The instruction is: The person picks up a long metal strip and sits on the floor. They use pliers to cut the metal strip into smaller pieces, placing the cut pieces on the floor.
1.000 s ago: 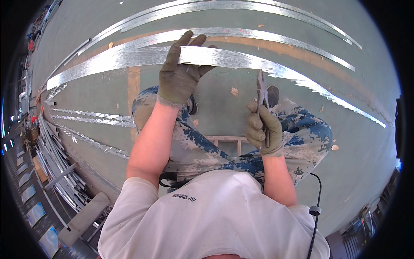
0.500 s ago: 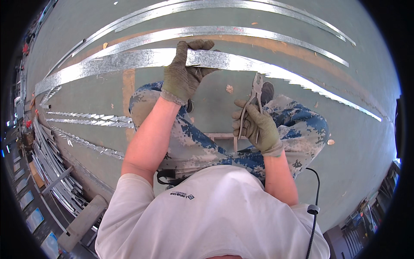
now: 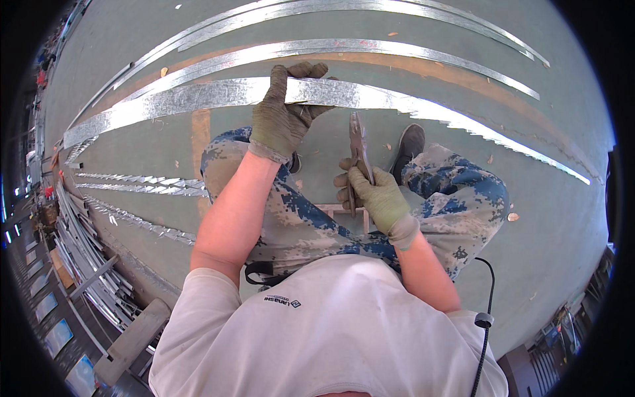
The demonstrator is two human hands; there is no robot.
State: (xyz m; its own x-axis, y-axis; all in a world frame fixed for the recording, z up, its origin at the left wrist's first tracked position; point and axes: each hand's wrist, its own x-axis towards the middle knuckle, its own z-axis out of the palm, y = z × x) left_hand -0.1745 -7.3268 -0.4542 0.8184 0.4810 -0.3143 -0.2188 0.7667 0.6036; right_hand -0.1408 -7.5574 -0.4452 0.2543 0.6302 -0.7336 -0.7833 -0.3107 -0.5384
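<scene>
Strip (image 3: 198,96) grasped in the left hand (image 3: 281,126), pliers (image 3: 358,149) in the right (image 3: 377,195)

Grey-green floor (image 3: 529,264) spreads under the whole scene, crossed by an orange band (image 3: 423,68). Beyond the held strip, more long silvery strips (image 3: 317,47) lie roughly parallel to it. At the far left is a pile of metal lengths (image 3: 92,258); nearer, jagged metal pieces (image 3: 142,188) rest beside the person's leg.

The held strip runs crosswise in front of the camouflage trousers (image 3: 456,198). Its left part is plain and broad — to the right, its near edge turns toothed.

The left hand, in an olive glove, is closed around the strip near its middle, one digit over the upper face and fingertips showing past the far edge. The right hand, gloved alike, clasps the pliers by the handles — nose toward the strip's near edge, just short of it in view. Seen nearly edge-on, their jaws cannot be read as open or closed.

Smallest are dry leaves (image 3: 513,217).
</scene>
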